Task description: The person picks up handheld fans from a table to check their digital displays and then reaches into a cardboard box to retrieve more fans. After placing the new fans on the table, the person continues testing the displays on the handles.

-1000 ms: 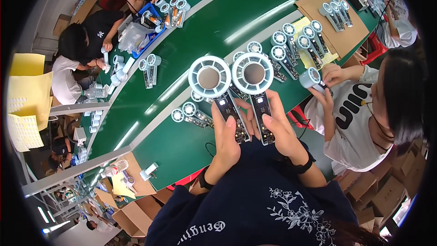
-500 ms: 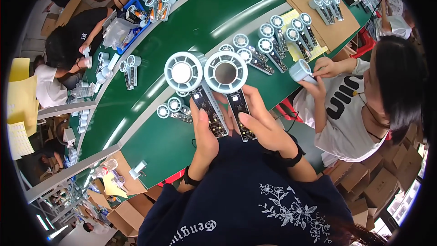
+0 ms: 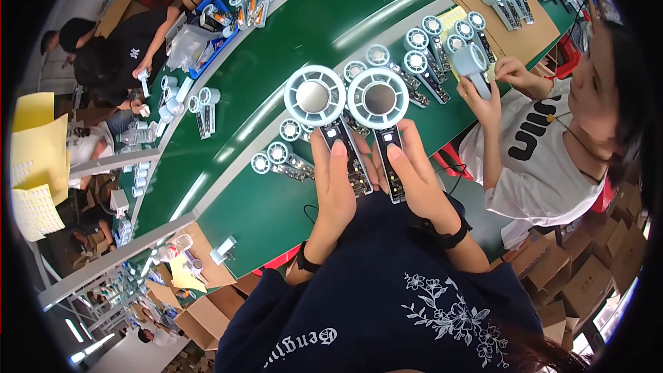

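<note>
I hold two light-blue handheld fan bodies side by side, upright, their round ringed heads nearly touching. My left hand [image 3: 336,183] is closed around the handle of the left fan body [image 3: 315,97], thumb on its exposed black circuit board. The handle of the right fan body [image 3: 378,98] is gripped by my right hand [image 3: 423,183], its thumb also on the board. A lighter, reflective disc shows in the left head's centre; the right one looks darker. Behind them, similar fan bodies [image 3: 416,62] lie on the green table [image 3: 269,90]. Another fan body [image 3: 278,153] lies left of my hands.
At right, a co-worker holds a light-blue fan part [image 3: 470,62]. Beyond it, more fan bodies rest on a cardboard sheet [image 3: 535,31]. A blue bin [image 3: 202,62] with plastic bags stands across the table. A metal rail [image 3: 117,262] and a clear bottle [image 3: 176,247] are at left.
The two fan bodies have come level and closer together, with both my thumbs on the boards. The whole view has shifted slightly. The co-worker's fan part is now raised upright.
</note>
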`<state>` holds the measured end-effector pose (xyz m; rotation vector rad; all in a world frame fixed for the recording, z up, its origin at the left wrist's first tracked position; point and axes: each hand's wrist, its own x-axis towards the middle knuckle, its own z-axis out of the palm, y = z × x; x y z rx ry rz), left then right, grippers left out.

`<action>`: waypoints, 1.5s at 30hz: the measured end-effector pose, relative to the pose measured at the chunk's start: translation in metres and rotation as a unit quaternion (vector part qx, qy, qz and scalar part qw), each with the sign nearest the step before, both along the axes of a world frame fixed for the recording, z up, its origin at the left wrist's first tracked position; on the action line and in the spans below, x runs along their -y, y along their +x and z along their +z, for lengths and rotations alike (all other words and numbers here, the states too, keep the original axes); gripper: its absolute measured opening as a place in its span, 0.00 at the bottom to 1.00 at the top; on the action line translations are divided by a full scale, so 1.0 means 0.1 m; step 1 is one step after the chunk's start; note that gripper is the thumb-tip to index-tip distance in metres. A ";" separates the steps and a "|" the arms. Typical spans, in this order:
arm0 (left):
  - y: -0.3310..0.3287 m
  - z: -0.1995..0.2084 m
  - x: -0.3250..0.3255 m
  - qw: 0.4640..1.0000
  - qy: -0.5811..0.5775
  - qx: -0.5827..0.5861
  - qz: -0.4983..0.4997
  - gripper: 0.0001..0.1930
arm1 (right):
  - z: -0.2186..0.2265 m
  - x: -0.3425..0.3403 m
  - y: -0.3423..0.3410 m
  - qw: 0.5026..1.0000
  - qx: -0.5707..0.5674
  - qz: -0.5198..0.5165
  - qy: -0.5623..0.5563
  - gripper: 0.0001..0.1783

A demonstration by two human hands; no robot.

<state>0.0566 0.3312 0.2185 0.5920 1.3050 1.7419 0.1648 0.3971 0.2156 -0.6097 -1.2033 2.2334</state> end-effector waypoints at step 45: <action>0.28 -0.80 -1.31 0.988 -0.025 0.059 -0.137 0.14 | -0.57 -1.04 0.33 0.983 0.039 -0.176 0.031 0.14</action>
